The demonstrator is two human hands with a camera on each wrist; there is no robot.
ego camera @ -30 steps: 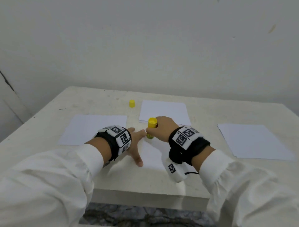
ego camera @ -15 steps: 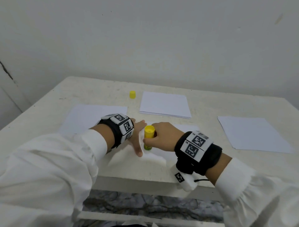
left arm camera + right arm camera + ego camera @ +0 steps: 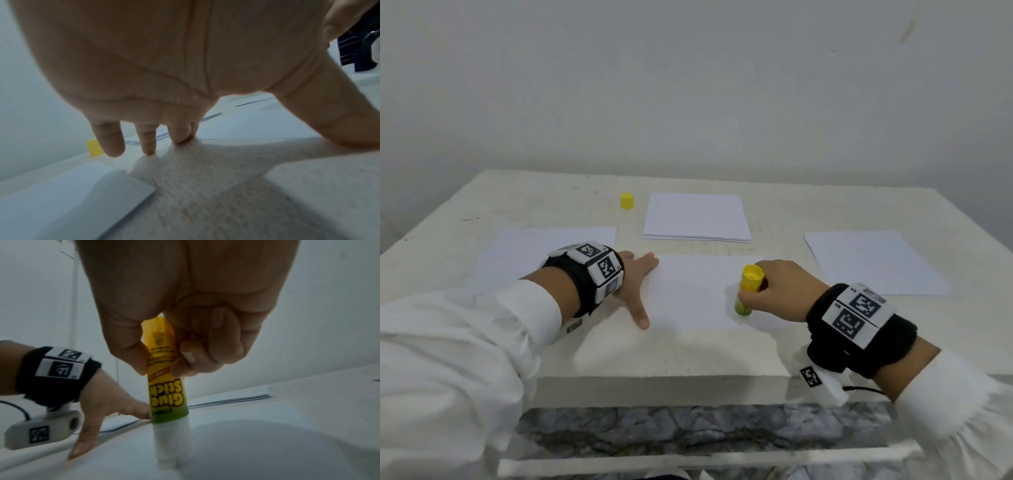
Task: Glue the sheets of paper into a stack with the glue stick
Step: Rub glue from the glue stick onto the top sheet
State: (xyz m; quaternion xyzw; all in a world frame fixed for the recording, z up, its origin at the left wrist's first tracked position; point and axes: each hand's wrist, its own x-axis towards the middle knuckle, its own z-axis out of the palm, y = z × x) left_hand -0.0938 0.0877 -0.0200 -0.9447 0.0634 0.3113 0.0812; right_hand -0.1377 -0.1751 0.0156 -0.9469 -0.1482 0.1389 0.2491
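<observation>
My right hand [image 3: 770,291] grips the yellow glue stick [image 3: 748,289] upside down, its white glue end pressed on a white sheet of paper [image 3: 695,294] near the table's front. The right wrist view shows the glue stick [image 3: 166,386] held between thumb and curled fingers, tip touching the sheet [image 3: 246,451]. My left hand [image 3: 637,284] lies flat with spread fingers, holding down the sheet's left edge. In the left wrist view the fingertips [image 3: 148,146] press on the table beside the sheet's edge.
A stack of white sheets [image 3: 697,217] lies at the back middle, with the yellow cap [image 3: 627,200] to its left. Single sheets lie at the left [image 3: 534,246] and at the right [image 3: 873,262]. The white table's front edge [image 3: 654,377] is close below my hands.
My right hand has slid the glue stick rightward across the sheet, from beside the left hand to the sheet's right part. The left hand stays pressed on the left edge.
</observation>
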